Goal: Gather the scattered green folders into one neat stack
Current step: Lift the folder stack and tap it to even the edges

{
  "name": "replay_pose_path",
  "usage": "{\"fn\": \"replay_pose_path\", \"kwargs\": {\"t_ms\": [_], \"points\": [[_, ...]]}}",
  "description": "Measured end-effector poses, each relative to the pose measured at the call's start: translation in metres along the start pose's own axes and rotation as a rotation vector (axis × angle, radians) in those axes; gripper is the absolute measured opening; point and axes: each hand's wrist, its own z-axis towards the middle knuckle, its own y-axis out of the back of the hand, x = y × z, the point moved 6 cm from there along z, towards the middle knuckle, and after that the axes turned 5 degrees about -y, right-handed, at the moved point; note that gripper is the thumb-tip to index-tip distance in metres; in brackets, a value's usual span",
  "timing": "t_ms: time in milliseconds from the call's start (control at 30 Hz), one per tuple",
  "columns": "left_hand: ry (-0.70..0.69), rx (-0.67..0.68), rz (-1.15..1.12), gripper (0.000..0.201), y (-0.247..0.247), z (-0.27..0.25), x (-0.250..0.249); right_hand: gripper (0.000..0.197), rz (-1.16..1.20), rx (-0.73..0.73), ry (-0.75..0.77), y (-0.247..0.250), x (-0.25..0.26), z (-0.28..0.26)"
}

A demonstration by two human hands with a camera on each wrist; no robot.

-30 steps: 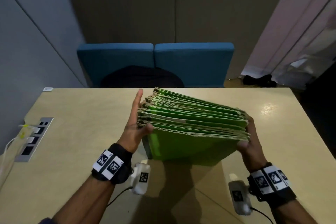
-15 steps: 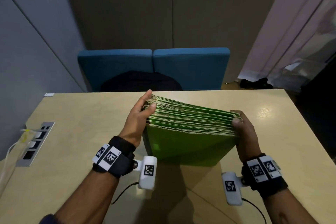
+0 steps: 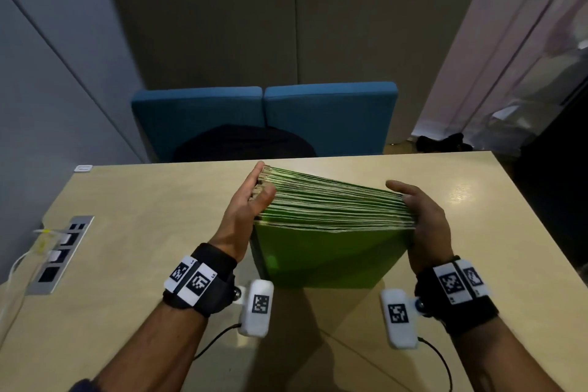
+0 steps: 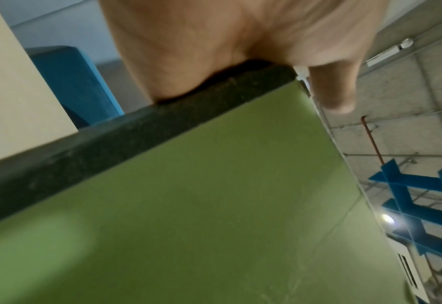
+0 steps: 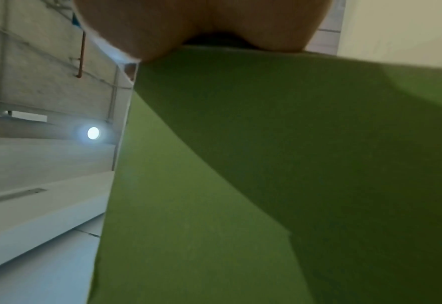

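While the green folders (image 3: 334, 226) stand on edge on the desk (image 3: 143, 200), squaring looks like the step in hand. The left hand (image 3: 246, 210) presses one end with straight fingers, thumb over the top; the right hand (image 3: 424, 223) cups the other end, fingers relaxed. Top edges slope and fan unevenly, so next probably comes tapping them level, then laying the stack flat.
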Motion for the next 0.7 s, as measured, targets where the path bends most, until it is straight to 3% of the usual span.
{"fn": "replay_pose_path", "kwargs": {"t_ms": [100, 200, 233, 333, 367, 500, 700], "points": [[-0.027, -0.047, 0.027, 0.083, 0.000, 0.000, -0.006, 0.034, -0.022, -0.009, 0.023, -0.003, 0.004, 0.001], [-0.075, -0.102, 0.054, 0.070, -0.002, -0.004, -0.010, 0.037, 0.043, 0.057, -0.001, -0.003, -0.004, 0.000], [-0.084, -0.116, 0.055, 0.065, -0.002, -0.004, -0.010, 0.044, 0.070, 0.084, 0.001, 0.000, -0.008, -0.002], [-0.124, -0.138, -0.006, 0.060, -0.002, -0.005, -0.006, 0.094, 0.085, 0.151, 0.067, 0.003, -0.017, -0.011], [-0.143, -0.132, -0.061, 0.063, -0.002, -0.006, -0.003, 0.102, 0.081, 0.158, 0.093, 0.004, -0.020, -0.013], [-0.149, -0.115, -0.306, 0.109, -0.006, -0.008, 0.007, 0.087, 0.065, 0.144, 0.077, 0.005, -0.037, -0.022], [-0.189, -0.155, -0.318, 0.131, -0.008, -0.010, 0.011, 0.070, -0.009, -0.047, 0.089, -0.003, -0.029, -0.021]]}}
